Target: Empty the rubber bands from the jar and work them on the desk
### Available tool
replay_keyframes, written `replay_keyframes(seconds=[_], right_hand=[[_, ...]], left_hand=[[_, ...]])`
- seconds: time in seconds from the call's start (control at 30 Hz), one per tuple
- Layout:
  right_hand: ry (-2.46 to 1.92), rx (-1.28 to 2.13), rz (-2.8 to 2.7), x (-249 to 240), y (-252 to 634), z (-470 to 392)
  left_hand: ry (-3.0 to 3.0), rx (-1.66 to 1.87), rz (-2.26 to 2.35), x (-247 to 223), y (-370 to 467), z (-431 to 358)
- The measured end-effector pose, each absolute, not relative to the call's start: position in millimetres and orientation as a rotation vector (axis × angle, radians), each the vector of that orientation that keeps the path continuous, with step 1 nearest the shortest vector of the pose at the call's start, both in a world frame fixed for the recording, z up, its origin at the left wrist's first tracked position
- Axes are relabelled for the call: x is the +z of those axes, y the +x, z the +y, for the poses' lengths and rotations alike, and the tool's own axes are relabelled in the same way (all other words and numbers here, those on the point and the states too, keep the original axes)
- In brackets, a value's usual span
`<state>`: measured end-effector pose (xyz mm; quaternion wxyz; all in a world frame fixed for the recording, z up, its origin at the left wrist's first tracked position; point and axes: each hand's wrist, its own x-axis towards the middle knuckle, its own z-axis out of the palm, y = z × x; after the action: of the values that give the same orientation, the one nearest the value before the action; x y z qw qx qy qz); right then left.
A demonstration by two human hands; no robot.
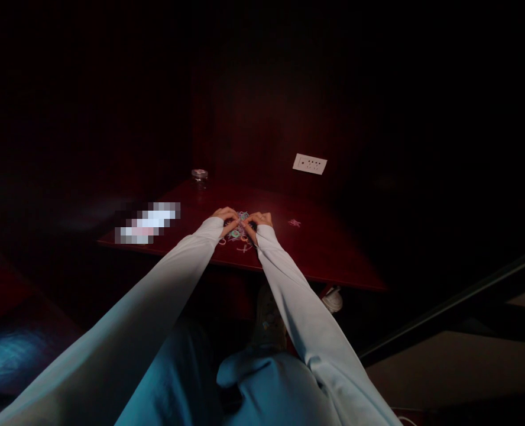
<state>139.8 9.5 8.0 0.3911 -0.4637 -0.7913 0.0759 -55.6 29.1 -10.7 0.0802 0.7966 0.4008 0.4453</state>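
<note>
A small heap of thin, coloured loops that look like elastic hair ties (235, 234) lies on the dark red table, in pink, purple, green and orange. Over its far side, my left hand (227, 216) and my right hand (260, 221) meet with thumbs and fingertips pinched together. Whatever is between the fingertips is too small to make out. A few loose ties rest at the near edge of the heap. Right of my right hand is a separate little bunch of pink ties (294, 223).
A clear lidded jar (199, 178) stands at the table's back left corner. On the left lies a bright, pixelated object (149, 223). A white wall socket (310, 164) is behind the table (333, 254). Below the front edge, a white shoe (332, 299) shows. The surroundings are very dark.
</note>
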Motion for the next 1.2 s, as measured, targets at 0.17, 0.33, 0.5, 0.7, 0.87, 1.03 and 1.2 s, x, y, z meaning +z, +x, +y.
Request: replay_keyframes(seconds=[0.17, 0.33, 0.5, 0.7, 0.87, 1.03, 1.2], right_hand=[[-1.183, 0.191, -2.013, 8, 140, 8], [-1.199, 0.182, -2.022, 10, 139, 6], [-1.209, 0.182, -2.002, 11, 139, 6], [-1.226, 0.19, -1.972, 10, 140, 7], [-1.226, 0.187, -1.961, 9, 141, 8], [-1.221, 0.197, -1.963, 8, 141, 8], [-1.209, 0.192, -1.96, 8, 140, 8]], left_hand=[[2.374, 1.333, 1.197, -13, -57, 35], [2.402, 1.328, 1.154, -15, -59, 39], [2.392, 1.393, 1.127, -14, -58, 33], [2.338, 1.444, 1.089, -14, -59, 37], [2.264, 1.532, 1.092, -16, -58, 41], [2.226, 1.572, 1.093, -17, -56, 40], [2.214, 1.627, 1.1, -20, -55, 43]])
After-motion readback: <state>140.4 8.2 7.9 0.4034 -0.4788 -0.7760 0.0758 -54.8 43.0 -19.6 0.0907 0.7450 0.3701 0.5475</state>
